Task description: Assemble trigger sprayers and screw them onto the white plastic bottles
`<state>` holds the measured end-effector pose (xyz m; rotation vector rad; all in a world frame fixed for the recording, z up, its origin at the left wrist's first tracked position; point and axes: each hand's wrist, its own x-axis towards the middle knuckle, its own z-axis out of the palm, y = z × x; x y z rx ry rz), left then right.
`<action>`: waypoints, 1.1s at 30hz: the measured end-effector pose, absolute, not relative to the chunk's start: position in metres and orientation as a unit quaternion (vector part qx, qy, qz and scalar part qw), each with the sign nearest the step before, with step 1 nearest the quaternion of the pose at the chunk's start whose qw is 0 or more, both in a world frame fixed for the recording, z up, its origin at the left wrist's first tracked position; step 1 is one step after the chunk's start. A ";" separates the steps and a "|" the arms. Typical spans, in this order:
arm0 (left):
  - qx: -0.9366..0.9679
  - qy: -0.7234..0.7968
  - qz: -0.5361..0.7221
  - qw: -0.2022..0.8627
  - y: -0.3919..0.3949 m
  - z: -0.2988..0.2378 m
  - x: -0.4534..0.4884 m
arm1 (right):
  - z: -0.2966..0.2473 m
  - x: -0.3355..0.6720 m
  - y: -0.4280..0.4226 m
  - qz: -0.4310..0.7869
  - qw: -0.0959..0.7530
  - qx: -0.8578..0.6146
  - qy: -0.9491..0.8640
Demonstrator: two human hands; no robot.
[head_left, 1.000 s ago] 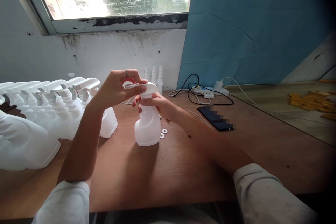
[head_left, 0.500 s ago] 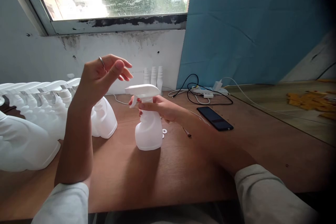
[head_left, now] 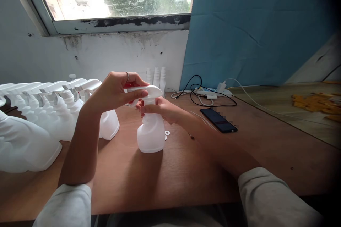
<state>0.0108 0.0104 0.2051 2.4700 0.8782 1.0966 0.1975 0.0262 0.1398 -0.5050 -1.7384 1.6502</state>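
Observation:
A translucent white spray bottle (head_left: 151, 135) stands upright on the brown tabletop (head_left: 128, 191). Its white trigger sprayer head (head_left: 153, 91) sits on the neck with the nozzle pointing left. My left hand (head_left: 117, 90) grips the sprayer head from the left, thumb along the near side and fingers over the far side. Around the bottle's neck, just under the head, my right hand (head_left: 162, 109) is closed; some of its fingertips are hidden behind the neck. Small white rings (head_left: 167, 133) lie right of the bottle's base.
Several white spray bottles (head_left: 50, 110) are crowded at the left, one large bottle (head_left: 26, 145) nearer. White ribbed tubes (head_left: 156, 76) stand by the wall. At right lie a phone (head_left: 218, 120), a black cable (head_left: 213, 105) and a power strip (head_left: 223, 91).
My left hand has come down and to the right from above and closed on the sprayer head. My right hand and the bottle stay in place.

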 end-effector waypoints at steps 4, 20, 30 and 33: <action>0.859 0.298 0.382 0.165 0.012 0.205 0.011 | 0.139 0.197 0.028 0.642 0.342 -0.191 -0.659; 0.856 0.283 0.412 0.132 0.013 0.210 0.003 | 0.136 0.195 0.029 0.613 0.320 -0.215 -0.690; 0.796 0.261 0.535 0.106 -0.003 0.220 -0.012 | 0.143 0.194 0.022 0.626 0.297 -0.148 -0.706; 0.796 0.270 0.530 0.113 -0.010 0.221 -0.008 | 0.138 0.192 0.023 0.612 0.323 -0.152 -0.706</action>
